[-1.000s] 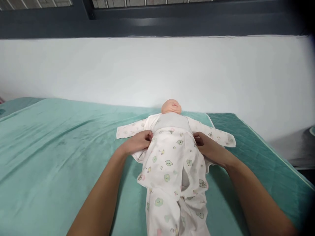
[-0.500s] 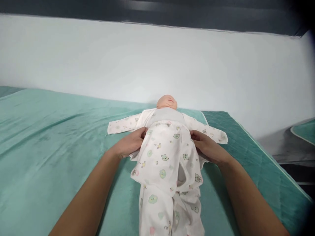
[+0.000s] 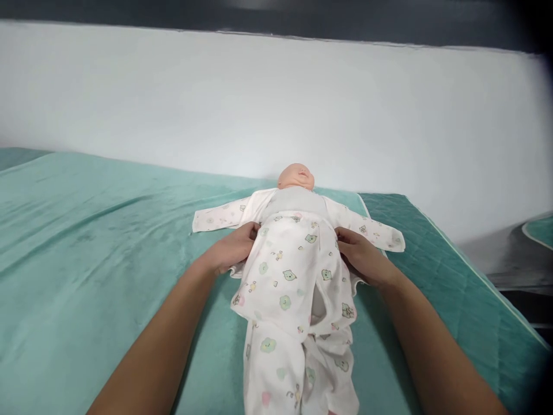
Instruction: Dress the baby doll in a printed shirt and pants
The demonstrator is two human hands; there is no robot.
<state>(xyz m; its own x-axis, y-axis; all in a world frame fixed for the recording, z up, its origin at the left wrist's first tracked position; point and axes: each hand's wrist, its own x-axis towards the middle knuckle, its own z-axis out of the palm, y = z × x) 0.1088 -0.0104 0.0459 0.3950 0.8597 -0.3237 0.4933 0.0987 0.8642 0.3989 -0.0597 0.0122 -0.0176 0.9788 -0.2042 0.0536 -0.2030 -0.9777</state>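
A baby doll point(image 3: 296, 176) lies on its back with its head toward the wall. It wears a white printed baby jacket point(image 3: 367, 226) with the sleeves spread out, over a pale grey torso. White printed baby pants point(image 3: 286, 259) cover it from the chest down, with a gap at the crotch. At the left side of the waist my left hand point(image 3: 237, 246) is closed on the pants' edge. My right hand point(image 3: 359, 253) grips the same edge on the opposite side. Some fingertips of both hands are hidden behind the cloth.
A green sheet point(image 3: 108, 259) lies under the doll, with a darker quilted green mat point(image 3: 458, 288) at right. Behind stands a white wall point(image 3: 259, 104) with a dark band above. Another green-covered surface point(image 3: 542, 230) shows at the far right.
The view has shifted slightly. Both hands keep almost the same place at the sides of the pants, and the doll lies as before.
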